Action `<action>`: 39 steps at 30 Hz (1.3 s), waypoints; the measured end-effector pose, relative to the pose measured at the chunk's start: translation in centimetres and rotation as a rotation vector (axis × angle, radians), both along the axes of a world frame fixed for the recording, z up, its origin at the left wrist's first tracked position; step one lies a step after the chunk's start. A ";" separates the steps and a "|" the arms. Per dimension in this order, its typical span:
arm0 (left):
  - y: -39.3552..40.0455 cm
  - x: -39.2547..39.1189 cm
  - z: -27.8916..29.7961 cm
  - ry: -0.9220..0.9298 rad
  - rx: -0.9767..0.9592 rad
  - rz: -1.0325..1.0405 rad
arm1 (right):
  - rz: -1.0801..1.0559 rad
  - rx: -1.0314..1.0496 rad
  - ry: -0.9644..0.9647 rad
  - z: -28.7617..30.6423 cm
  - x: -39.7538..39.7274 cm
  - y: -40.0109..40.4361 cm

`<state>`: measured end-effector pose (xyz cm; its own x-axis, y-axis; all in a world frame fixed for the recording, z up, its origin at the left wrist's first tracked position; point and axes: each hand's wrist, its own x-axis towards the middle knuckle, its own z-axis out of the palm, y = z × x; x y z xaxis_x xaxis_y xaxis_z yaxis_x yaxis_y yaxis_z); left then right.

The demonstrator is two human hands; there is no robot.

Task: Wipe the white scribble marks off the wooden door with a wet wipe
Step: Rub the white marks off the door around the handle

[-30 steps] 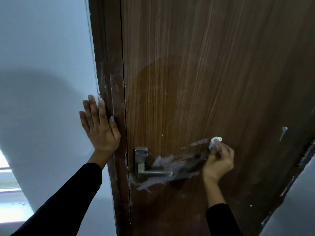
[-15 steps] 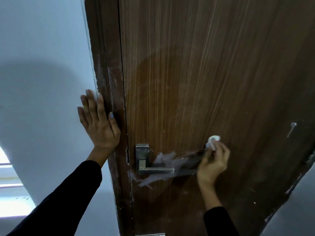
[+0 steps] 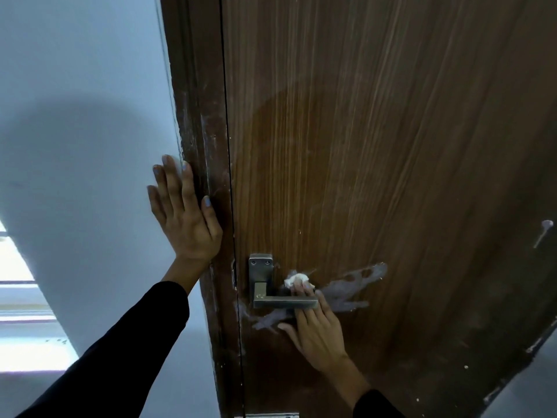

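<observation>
Trouble is likeliest around the handle. Far left, the left hand [image 3: 185, 217] lies flat and spread, fingers apart and holding nothing, its palm on the pale wall [image 3: 78, 86] and its thumb on the door frame [image 3: 196, 116]. If that brace slips on the smooth paint, I would expect the body to lurch and the wiping stroke to skid.

Next comes the metal handle [image 3: 284, 303], one lever on one plate. The right hand [image 3: 316, 330] reaches behind the lever, fingertips clamped on a single balled wet wipe [image 3: 297, 279] pressed against the wooden door [image 3: 391, 146] just above the lever. Working in that tight gap, knuckles could catch the lever and push it down, or the small wad could slide out of the pinch.

White marks [image 3: 346, 292] remain as one connected smear running from below the lever up to the right. The grey sheen suggests it is wet, so a soiled wipe may only spread it.

Further right sits one small separate white streak [image 3: 542, 233], easy to overlook.
</observation>
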<state>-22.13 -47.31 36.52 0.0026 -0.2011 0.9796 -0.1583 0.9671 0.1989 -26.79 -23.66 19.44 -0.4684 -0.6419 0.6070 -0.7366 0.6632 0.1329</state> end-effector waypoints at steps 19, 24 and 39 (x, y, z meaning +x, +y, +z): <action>-0.2 0.1 -0.2 -0.038 0.006 -0.005 | -0.129 -0.251 -0.201 1.9 -0.1 -2.0; -0.1 0.1 -0.2 -0.044 0.007 -0.005 | -0.064 0.033 -0.347 -1.6 2.6 -2.8; -0.2 0.0 -0.1 -0.031 -0.003 0.001 | -0.114 0.031 -0.375 -3.8 3.8 -3.4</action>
<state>-22.14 -47.56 36.43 -0.0280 -0.1979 0.9798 -0.1657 0.9676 0.1907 -22.94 -27.03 15.62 -0.7237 -0.5883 0.3609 -0.6594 0.7437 -0.1100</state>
